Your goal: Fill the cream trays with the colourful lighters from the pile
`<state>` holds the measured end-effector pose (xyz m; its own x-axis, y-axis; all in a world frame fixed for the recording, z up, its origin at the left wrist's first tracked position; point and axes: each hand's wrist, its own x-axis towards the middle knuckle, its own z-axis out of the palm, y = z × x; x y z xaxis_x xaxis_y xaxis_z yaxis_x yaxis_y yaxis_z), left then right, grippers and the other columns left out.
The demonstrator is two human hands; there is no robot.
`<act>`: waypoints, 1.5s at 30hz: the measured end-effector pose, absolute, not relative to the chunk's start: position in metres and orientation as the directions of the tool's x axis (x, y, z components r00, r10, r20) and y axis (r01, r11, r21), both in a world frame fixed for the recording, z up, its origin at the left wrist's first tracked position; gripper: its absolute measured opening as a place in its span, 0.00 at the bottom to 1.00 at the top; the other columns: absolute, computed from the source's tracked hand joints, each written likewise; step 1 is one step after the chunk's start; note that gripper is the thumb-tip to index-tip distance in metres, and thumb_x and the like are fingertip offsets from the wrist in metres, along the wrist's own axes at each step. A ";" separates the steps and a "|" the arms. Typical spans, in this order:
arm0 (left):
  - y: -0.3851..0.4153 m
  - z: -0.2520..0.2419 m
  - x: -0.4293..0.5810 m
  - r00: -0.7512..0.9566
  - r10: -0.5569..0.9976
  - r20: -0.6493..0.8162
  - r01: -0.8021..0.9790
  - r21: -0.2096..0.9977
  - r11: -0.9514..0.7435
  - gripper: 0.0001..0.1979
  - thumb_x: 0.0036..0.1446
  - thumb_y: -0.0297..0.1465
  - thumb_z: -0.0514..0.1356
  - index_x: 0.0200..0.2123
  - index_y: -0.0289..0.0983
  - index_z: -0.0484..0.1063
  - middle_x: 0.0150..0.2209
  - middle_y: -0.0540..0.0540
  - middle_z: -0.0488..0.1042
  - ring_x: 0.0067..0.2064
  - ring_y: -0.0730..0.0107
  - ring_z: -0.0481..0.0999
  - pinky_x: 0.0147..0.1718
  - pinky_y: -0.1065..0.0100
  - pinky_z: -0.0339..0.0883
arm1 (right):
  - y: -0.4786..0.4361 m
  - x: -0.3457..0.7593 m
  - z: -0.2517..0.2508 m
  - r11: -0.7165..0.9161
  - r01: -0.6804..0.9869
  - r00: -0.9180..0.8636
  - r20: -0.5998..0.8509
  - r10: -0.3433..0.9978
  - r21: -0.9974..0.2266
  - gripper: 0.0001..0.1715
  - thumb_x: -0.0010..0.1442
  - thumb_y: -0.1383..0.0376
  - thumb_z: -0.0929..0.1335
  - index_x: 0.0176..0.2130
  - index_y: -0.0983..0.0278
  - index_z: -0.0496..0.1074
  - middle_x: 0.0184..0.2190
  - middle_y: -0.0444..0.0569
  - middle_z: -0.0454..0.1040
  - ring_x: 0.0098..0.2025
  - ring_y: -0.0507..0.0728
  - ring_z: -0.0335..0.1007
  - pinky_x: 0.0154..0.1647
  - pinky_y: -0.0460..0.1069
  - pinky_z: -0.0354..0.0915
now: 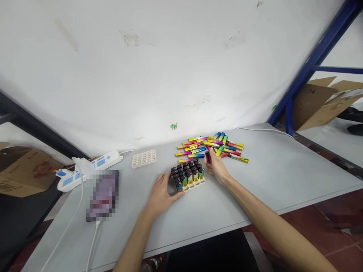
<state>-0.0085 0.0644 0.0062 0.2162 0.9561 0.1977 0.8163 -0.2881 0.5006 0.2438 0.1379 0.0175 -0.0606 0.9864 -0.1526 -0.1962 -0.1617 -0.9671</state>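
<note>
A cream tray (200,183) stands in the middle of the grey table (283,177), filled with upright colourful lighters (188,172) with black tops. My left hand (162,192) rests against the tray's left side, fingers curled around its corner. My right hand (217,166) is just right of the tray, closed on a dark red lighter (208,156) at the edge of a loose pile of rainbow-coloured lighters (212,146) lying behind it.
An empty cream tray (144,158) lies left of the pile. A phone (103,194) on a white cable and two power strips (90,168) sit at the left. Cardboard boxes (326,100) and a blue rack post (312,68) stand at the right; another box (25,170) at far left.
</note>
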 end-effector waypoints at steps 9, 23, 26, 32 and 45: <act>0.064 0.006 -0.008 0.210 0.950 0.230 0.814 0.497 -0.300 0.38 0.51 0.48 0.66 0.60 0.40 0.61 0.49 0.41 0.71 0.52 0.51 0.71 0.50 0.51 0.67 | 0.145 0.245 0.013 -0.228 -0.214 -0.046 -0.224 0.974 -0.950 0.32 0.62 0.42 0.59 0.17 0.59 0.51 0.12 0.38 0.42 0.15 0.47 0.32 0.16 0.47 0.34; 0.064 0.005 -0.008 0.215 0.950 0.226 0.825 0.478 -0.300 0.38 0.51 0.49 0.66 0.60 0.39 0.60 0.51 0.40 0.71 0.54 0.50 0.70 0.52 0.51 0.67 | 0.142 0.245 0.016 -0.237 -0.203 -0.075 -0.226 0.971 -0.950 0.36 0.58 0.36 0.60 0.17 0.59 0.52 0.14 0.38 0.42 0.17 0.48 0.32 0.18 0.47 0.34; 0.064 0.005 -0.008 0.218 0.952 0.212 0.823 0.484 -0.297 0.38 0.52 0.48 0.66 0.60 0.39 0.59 0.51 0.40 0.70 0.54 0.50 0.70 0.51 0.51 0.67 | 0.142 0.245 0.015 -0.237 -0.180 -0.070 -0.228 0.971 -0.955 0.35 0.60 0.37 0.59 0.17 0.59 0.50 0.14 0.38 0.42 0.16 0.48 0.33 0.18 0.47 0.34; 0.065 0.005 -0.008 0.213 0.956 0.199 0.831 0.478 -0.285 0.39 0.51 0.51 0.65 0.61 0.39 0.59 0.52 0.40 0.70 0.56 0.49 0.69 0.53 0.51 0.65 | 0.146 0.247 0.009 -0.228 -0.172 -0.052 -0.223 0.974 -0.958 0.33 0.63 0.42 0.58 0.17 0.59 0.51 0.13 0.38 0.44 0.15 0.47 0.35 0.16 0.45 0.35; 0.064 0.009 -0.006 0.210 0.961 0.180 0.827 0.492 -0.272 0.38 0.51 0.48 0.66 0.60 0.38 0.59 0.51 0.40 0.70 0.54 0.51 0.70 0.52 0.53 0.66 | 0.137 0.248 0.019 0.122 0.138 -0.039 0.118 0.992 -0.983 0.27 0.62 0.42 0.62 0.33 0.62 0.71 0.27 0.44 0.68 0.28 0.53 0.63 0.30 0.49 0.61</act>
